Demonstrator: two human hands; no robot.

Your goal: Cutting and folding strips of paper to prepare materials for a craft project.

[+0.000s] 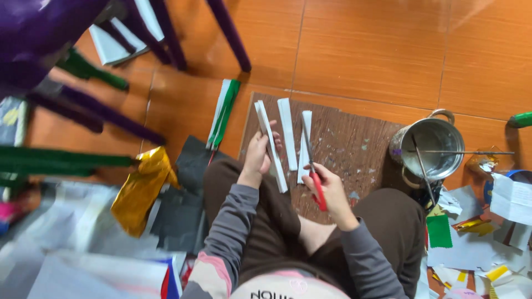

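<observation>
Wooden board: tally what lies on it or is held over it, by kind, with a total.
White paper strips: 3, one held by the left hand at, two lying flat at and.
Red-handled scissors: 1, in the right hand.
Total: 4 on the wooden board.
</observation>
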